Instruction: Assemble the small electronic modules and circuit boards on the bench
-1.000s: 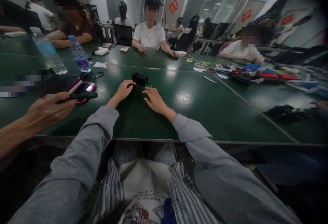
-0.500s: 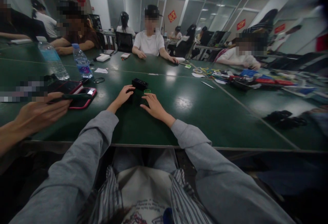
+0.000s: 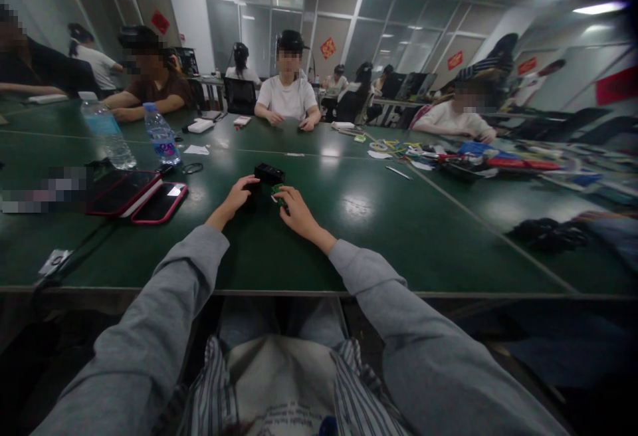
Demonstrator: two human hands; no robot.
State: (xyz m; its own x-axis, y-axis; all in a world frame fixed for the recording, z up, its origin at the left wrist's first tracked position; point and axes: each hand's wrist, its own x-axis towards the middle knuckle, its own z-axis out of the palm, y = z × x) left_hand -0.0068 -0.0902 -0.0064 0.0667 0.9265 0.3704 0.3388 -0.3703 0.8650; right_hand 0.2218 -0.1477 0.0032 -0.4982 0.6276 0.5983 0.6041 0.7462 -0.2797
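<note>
At the middle of the green table a black box [image 3: 270,173] stands just beyond my hands. My left hand [image 3: 236,197] is beside its near left corner, fingers curled over a dark thing that blends into the tabletop and cannot be made out. My right hand [image 3: 297,213] pinches a small green piece [image 3: 276,190] with a pale edge, in front of the box's right end. Thumb and fingers cover part of this piece, so its exact kind is unclear.
Two phones [image 3: 160,203] with red edges lie at the left, near two water bottles [image 3: 162,135]. A pile of cables and coloured items [image 3: 478,157] spreads over the right side, with a pen [image 3: 398,173] closer. Black gloves or cloth [image 3: 548,233] lie far right. Several people sit around.
My right hand has closed on the green piece, which has tilted and moved slightly left toward me. Another person's hand with a dark item has left the view at the left.
</note>
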